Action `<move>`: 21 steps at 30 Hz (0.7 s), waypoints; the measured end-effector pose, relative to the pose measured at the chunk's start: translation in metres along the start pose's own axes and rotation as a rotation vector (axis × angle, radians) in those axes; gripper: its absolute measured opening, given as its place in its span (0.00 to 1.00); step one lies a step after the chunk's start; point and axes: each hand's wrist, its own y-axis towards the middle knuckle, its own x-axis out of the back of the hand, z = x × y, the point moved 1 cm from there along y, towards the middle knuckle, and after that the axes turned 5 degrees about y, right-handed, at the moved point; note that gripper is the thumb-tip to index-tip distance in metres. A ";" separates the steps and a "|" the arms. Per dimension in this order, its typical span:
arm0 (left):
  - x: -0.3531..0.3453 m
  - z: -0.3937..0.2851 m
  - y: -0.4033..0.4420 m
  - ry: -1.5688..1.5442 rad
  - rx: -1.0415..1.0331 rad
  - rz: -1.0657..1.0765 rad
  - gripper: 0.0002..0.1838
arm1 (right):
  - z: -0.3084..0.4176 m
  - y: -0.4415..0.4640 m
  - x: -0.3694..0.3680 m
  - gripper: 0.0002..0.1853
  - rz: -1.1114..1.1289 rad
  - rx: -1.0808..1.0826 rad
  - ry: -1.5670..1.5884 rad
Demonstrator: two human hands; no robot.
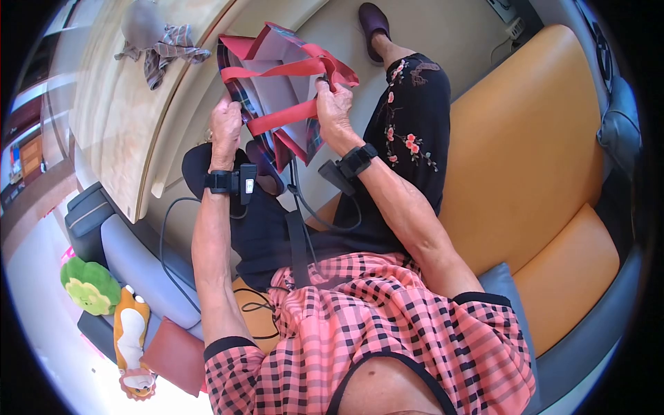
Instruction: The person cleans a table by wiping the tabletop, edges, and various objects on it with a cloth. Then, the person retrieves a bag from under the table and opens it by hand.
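A gift bag (289,93) with a dark plaid outside, a pale inside and red folded edges hangs in front of my knees, its mouth facing me. Two red ribbon handles (282,119) cross over the opening. My left hand (225,124) is closed on the bag's near left edge, fingers curled round it. On the other side, my right hand (335,109) grips the right edge where the red ribbon bunches up, thumb on top. The bag's bottom is hidden from view. Each wrist wears a black strap with a small box and cable.
A wooden table (114,114) stands at the left, with a striped cloth (166,52) on it. An orange and grey sofa (526,124) is on the right. Plush toys (130,325) and a red cushion (176,356) lie at lower left. Cables (325,225) run over my lap.
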 end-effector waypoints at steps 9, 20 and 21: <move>-0.038 -0.083 -0.036 0.423 -0.215 0.023 0.08 | -0.013 0.006 0.000 0.15 0.173 0.038 -0.207; -0.026 -0.093 -0.038 0.599 -0.311 0.051 0.07 | -0.020 0.018 0.008 0.14 0.177 -0.070 -0.275; -0.025 -0.095 -0.040 0.581 -0.283 0.057 0.08 | -0.022 0.019 0.010 0.13 0.125 -0.084 -0.287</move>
